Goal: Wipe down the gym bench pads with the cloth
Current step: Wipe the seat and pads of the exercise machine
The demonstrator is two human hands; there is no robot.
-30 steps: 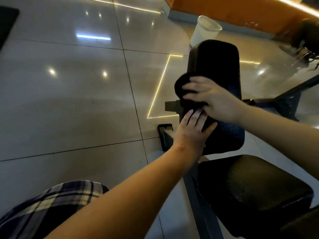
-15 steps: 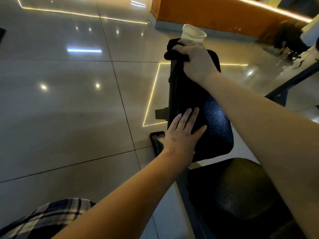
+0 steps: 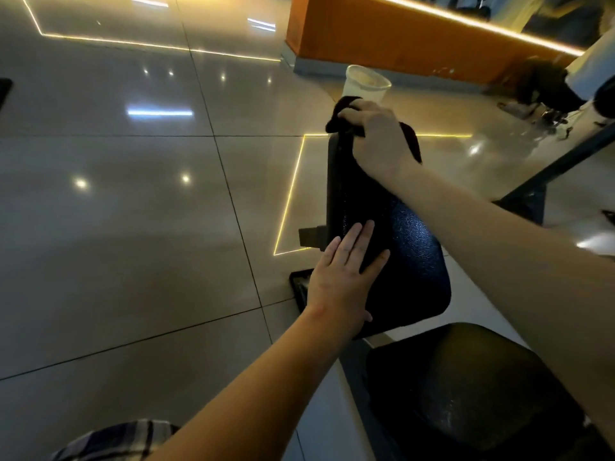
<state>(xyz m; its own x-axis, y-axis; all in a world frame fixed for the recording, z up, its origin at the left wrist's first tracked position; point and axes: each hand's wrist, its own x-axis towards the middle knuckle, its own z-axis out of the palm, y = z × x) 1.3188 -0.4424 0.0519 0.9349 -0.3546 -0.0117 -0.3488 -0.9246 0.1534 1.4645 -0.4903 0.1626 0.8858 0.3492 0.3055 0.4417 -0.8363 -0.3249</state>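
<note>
- Our right hand [image 3: 379, 141] sits at the top end of the bench's back pad [image 3: 412, 257], its fingers curled over the dark cloth [image 3: 335, 123] and clutching it against the pad's upper edge.
- The cloth is bunched under that hand. One lump pokes out to the left of our knuckles and a flap shows on the right side of the hand.
- Our left hand [image 3: 342, 274] lies flat on the lower left part of the back pad, fingers straight and close together, thumb spread to the right, holding nothing.
- The back pad is black with a pebbled surface that catches a blue sheen, and it stands tilted up from the seat.
- The seat pad [image 3: 472, 390], also black, lies below it at the lower right, just apart from the back pad's bottom edge.
- A dark frame bracket [image 3: 311, 237] juts out to the left of the back pad.
- A white bin [image 3: 366, 83] stands on the glossy tiled floor [image 3: 133, 227] beyond the pad's top, near an orange wall [image 3: 399, 38].
- Our plaid shorts [image 3: 116, 440] show at the bottom left.
</note>
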